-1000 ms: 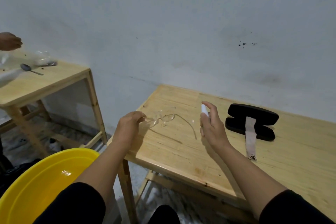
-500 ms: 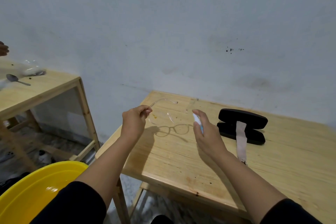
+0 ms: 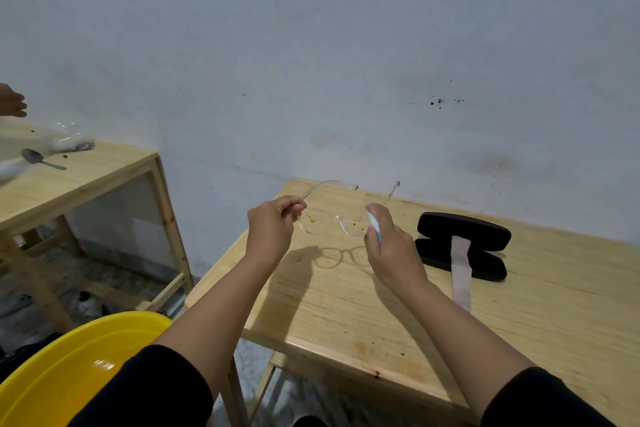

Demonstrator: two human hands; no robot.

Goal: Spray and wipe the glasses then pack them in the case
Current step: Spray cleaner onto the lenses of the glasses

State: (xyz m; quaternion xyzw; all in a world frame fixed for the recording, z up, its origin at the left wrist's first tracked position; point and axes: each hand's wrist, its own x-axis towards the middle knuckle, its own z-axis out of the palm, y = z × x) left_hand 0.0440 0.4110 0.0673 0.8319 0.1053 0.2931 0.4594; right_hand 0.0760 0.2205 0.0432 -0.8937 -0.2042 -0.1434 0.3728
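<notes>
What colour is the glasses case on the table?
Black: the glasses case lies open on the table, seen in the head view.

Clear plastic glasses [image 3: 332, 224], smooth wooden table [image 3: 346, 305]

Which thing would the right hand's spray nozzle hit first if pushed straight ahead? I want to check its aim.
Probably the glasses, nearest the soiled lens beside the spray bottle in the right hand; depth is unclear.

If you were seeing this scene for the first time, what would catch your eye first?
Probably the clear glasses, held above the wooden table by the left hand, their lenses dotted with orange-brown spots. The right hand holds a small spray bottle beside them. A bright yellow basin fills the lower left corner.
</notes>
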